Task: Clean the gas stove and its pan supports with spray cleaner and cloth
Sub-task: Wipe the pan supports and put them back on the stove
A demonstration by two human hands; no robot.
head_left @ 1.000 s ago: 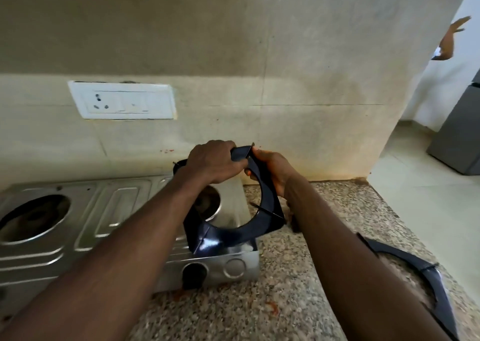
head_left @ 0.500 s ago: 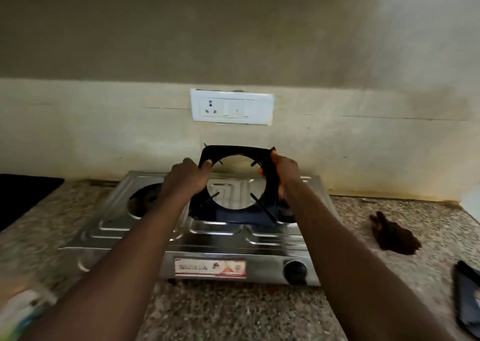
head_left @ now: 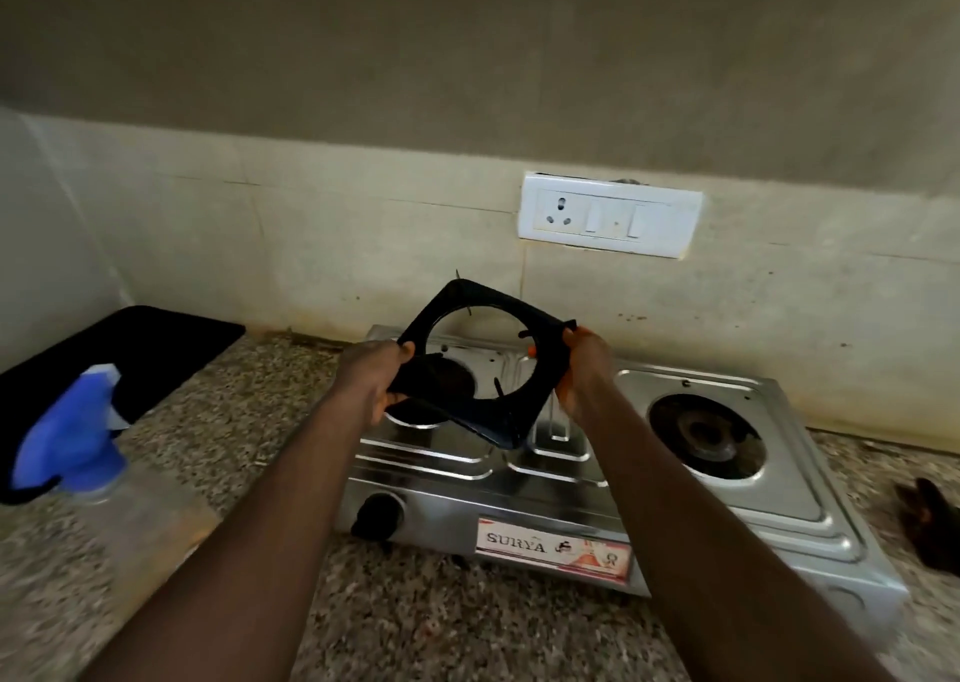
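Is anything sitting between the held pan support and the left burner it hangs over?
Nothing visible. The left hand and right hand hold the pan support tilted above the left burner of the stove; its well looks bare, though the support hides part of it.

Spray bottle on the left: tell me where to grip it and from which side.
Grip the spray bottle round its clear neck just under the blue trigger head, coming from the right, the side nearest the left hand. The head flares wider than the body's top, so the fingers would hook beneath it.
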